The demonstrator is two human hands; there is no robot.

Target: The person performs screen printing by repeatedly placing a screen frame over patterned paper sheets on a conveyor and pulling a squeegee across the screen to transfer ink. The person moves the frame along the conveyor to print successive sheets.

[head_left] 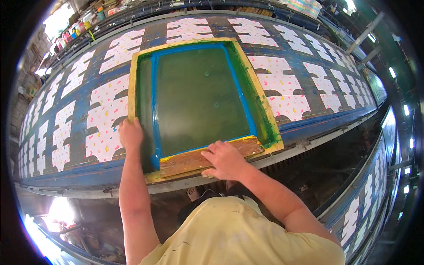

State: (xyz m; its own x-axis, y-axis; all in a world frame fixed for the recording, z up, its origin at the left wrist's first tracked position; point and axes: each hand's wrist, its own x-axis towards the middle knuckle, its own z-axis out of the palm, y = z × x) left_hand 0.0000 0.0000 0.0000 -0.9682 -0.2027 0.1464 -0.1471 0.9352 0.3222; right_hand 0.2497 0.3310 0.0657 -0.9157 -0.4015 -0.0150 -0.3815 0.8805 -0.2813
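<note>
A long printing table [88,174] carries a yellow-framed screen [260,99] at frame centre. The wooden squeegee [194,160] lies crosswise along its near edge, under the right hand [226,160], fingers pressing flat. The left hand [130,134] grasps the frame's left rail.

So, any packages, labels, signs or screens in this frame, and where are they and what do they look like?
No labels, signs or display screens show.
Containers: a row of small bottles or tubs on the far ledge at upper left, pink, orange, green and white; too small to tell more.
Printing screen: the one screen-like thing, a yellow wooden frame with blue-edged green mesh, lying on the long table; left hand on its left edge, right hand on the wooden squeegee.
</note>
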